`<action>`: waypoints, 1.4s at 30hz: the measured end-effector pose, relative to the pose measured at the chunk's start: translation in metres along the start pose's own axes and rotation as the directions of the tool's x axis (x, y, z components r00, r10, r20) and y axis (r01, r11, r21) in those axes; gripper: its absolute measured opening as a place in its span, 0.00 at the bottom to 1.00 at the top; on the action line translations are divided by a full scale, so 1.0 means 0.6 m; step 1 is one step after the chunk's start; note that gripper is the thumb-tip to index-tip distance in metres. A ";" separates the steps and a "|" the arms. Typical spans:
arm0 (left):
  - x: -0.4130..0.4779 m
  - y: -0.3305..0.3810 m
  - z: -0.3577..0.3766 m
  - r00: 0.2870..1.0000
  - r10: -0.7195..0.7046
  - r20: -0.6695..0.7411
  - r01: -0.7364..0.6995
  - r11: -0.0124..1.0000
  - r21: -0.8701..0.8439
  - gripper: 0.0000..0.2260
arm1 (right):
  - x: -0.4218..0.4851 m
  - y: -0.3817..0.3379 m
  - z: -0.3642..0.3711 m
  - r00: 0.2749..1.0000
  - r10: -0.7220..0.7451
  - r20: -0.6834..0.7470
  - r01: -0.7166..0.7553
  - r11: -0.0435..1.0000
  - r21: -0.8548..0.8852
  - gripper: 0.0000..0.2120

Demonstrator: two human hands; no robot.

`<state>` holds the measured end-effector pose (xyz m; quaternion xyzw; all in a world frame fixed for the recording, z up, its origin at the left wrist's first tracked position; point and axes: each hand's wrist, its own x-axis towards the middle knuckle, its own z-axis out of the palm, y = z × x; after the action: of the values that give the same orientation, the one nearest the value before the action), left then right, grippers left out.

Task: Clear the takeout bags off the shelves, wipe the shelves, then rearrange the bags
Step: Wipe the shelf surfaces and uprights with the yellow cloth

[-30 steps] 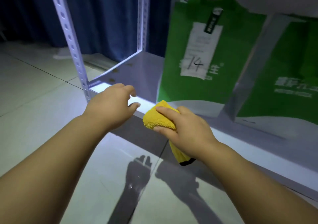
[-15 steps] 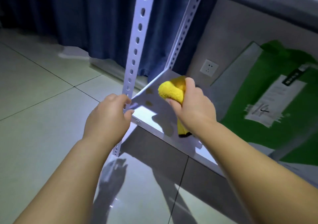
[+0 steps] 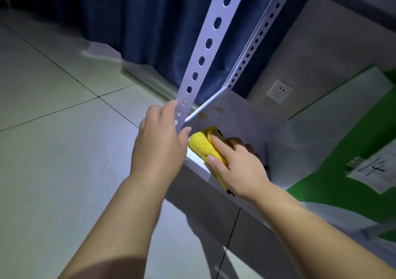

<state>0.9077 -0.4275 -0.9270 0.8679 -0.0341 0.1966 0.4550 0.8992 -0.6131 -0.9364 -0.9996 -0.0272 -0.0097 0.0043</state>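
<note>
My right hand (image 3: pixel 237 167) holds a yellow cloth (image 3: pixel 202 148) and presses it onto the front left corner of the white bottom shelf (image 3: pixel 240 116). Brown stains show on the shelf just behind the cloth. My left hand (image 3: pixel 159 143) grips the perforated white front upright (image 3: pixel 205 45) of the rack, thumb on one side and fingers on the other. A green takeout bag (image 3: pixel 334 182) with a paper slip marked 14 stands on the same shelf to the right.
The rear upright (image 3: pixel 257 34) rises behind the shelf corner. A dark blue curtain (image 3: pixel 150 21) hangs at the back, and a wall socket (image 3: pixel 279 91) sits on the grey wall. Pale floor tiles (image 3: pixel 60 150) spread to the left and below.
The view swung left and closer to the shelf corner. My right hand brought the cloth down from the shelf's back part to the front corner. My left hand slid up onto the front upright.
</note>
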 end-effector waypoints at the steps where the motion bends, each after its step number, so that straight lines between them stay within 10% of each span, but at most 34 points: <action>1: 0.001 0.003 0.005 1.000 0.015 -0.008 -0.015 1.000 0.009 0.23 | -0.001 0.001 0.002 1.000 -0.016 0.004 0.016 1.000 0.013 0.24; 20: 0.011 -0.014 0.062 0.987 0.121 -0.105 -0.113 0.990 0.082 0.49 | 0.240 0.011 0.038 0.986 0.148 -0.070 -0.148 0.989 0.000 0.20; 29: 0.011 -0.021 0.062 0.982 0.158 -0.106 -0.144 0.981 0.128 0.46 | 0.136 -0.004 0.038 0.994 -0.083 -0.078 0.082 0.996 -0.026 0.21; 42: 0.011 -0.027 0.064 0.982 0.152 -0.109 -0.149 0.988 0.029 0.45 | 0.289 0.066 0.035 0.923 0.382 -0.041 -0.381 0.924 0.027 0.23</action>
<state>0.9298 -0.4482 -0.9568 0.8551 -0.0722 0.2789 0.4311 1.0748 -0.6430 -0.9541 -0.9852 0.1678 -0.0311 0.0160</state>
